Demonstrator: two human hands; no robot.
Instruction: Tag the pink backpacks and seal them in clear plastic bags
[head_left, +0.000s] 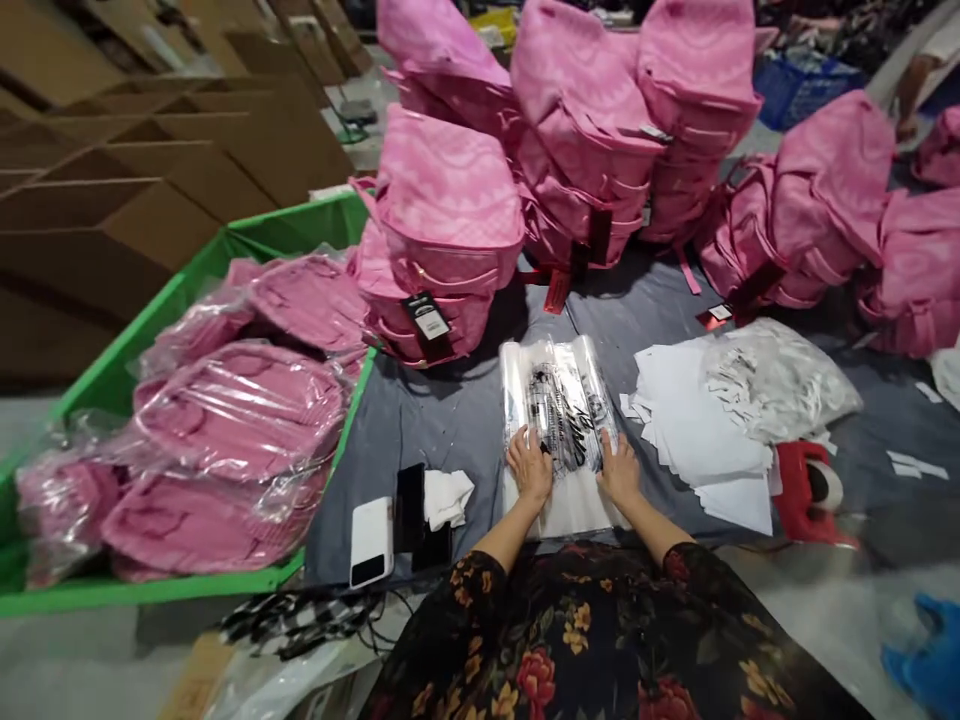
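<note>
A stack of clear plastic bags (pixel 559 400) with black print lies on the dark table cover in front of me. My left hand (pixel 531 465) rests on its left side, fingers spread over the plastic. On the right side of the stack lies my right hand (pixel 619 468), its fingers stretched out too. Neither hand grips anything that I can see. Just beyond the bags stands a pink backpack (pixel 450 210) with a black hang tag (pixel 427 322). To the right of the stack is a pile of white paper sheets (pixel 697 420).
Several more pink backpacks (pixel 585 120) line the back. A green bin (pixel 225 590) at left holds bagged pink backpacks. A red tape dispenser (pixel 802 490), a crumpled clear bag (pixel 780 375), a white power bank (pixel 372 540) and a white cloth (pixel 448 497) lie nearby. Cardboard boxes (pixel 150 190) stand behind the bin.
</note>
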